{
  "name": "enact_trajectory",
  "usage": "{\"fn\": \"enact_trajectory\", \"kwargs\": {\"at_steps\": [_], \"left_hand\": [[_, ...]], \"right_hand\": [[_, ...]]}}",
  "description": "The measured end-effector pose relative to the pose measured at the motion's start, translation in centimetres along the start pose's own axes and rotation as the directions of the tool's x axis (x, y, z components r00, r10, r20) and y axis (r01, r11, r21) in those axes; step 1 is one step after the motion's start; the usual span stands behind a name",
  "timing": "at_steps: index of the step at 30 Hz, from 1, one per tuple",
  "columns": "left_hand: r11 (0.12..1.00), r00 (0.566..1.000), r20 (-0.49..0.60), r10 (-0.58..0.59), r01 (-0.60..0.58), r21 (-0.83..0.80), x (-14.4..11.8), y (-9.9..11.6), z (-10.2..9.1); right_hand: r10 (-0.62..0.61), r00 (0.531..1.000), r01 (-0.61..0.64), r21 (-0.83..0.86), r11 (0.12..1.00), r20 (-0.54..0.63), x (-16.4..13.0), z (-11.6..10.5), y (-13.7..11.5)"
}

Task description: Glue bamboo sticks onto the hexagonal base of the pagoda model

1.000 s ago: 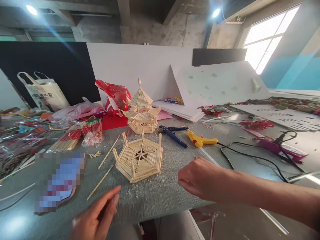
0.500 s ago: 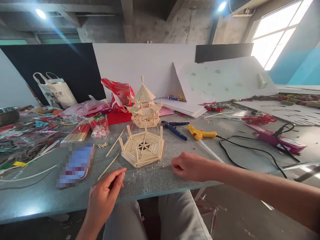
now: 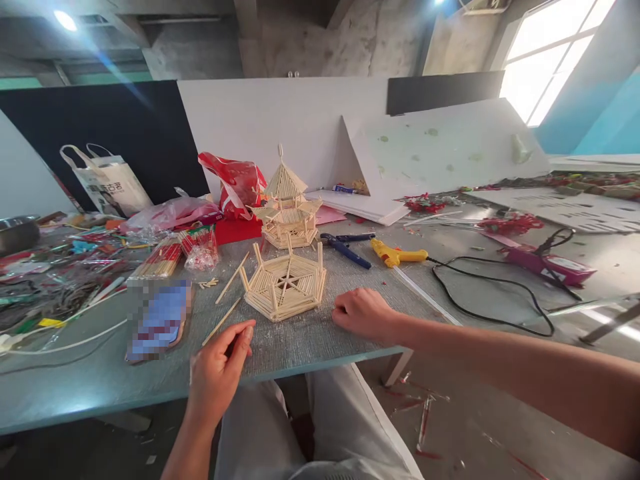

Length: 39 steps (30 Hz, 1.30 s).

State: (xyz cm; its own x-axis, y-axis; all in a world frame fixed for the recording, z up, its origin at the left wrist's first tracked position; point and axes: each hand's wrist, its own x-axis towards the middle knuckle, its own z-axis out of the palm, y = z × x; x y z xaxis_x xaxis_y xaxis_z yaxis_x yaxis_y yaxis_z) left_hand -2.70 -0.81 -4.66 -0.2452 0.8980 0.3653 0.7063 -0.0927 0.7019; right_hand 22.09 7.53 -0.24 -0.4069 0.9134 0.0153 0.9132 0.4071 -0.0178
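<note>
A hexagonal base of wooden sticks, with short posts upright at its corners, lies on the table between my hands. Just in front of its left side is my left hand, fingers curled in and thumb against them, with nothing visible in it. My right hand rests on the tabletop to the right of the base, closed in a loose fist and apart from it. Two loose sticks lie left of the base. Behind it stands a tiered stick pagoda with a pointed roof.
Blue-handled pliers and a yellow glue gun with a clear glue stick and black cord lie to the right. A blurred phone, bundled sticks and plastic clutter are on the left. The table's front edge runs below my hands.
The whole view has shifted slightly, so the table sits a little higher in the picture. Both hands keep the same closed shape and nearly the same places beside the base.
</note>
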Motion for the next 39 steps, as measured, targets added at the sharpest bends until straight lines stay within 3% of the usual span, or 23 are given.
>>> {"fn": "enact_trajectory", "kwargs": {"at_steps": [4, 10, 15, 23, 39], "left_hand": [[0.999, 0.999, 0.003, 0.038, -0.038, 0.001, 0.0, -0.1, 0.0], [0.998, 0.998, 0.007, 0.057, -0.057, 0.001, 0.1, 0.0, -0.2], [0.995, 0.995, 0.004, 0.095, -0.095, -0.007, 0.3, 0.0, -0.1], [0.989, 0.989, -0.009, 0.145, -0.145, -0.01, 0.4, -0.5, 0.2], [0.993, 0.994, -0.004, 0.108, -0.107, 0.043, 0.4, 0.1, 0.1]], "right_hand": [[0.063, 0.997, -0.066, 0.089, 0.994, 0.033, 0.7, -0.3, 0.0], [0.119, 0.975, -0.071, 0.243, 0.967, -0.186, -0.3, 1.2, 0.3], [0.141, 0.962, -0.037, 0.399, 0.916, -0.235, -0.5, 1.8, 0.8], [0.141, 0.96, -0.112, 0.128, 0.985, -0.242, -0.7, 1.9, -0.6], [0.092, 0.972, -0.074, 0.091, 0.993, -0.215, -1.1, 1.5, -0.7]]}}
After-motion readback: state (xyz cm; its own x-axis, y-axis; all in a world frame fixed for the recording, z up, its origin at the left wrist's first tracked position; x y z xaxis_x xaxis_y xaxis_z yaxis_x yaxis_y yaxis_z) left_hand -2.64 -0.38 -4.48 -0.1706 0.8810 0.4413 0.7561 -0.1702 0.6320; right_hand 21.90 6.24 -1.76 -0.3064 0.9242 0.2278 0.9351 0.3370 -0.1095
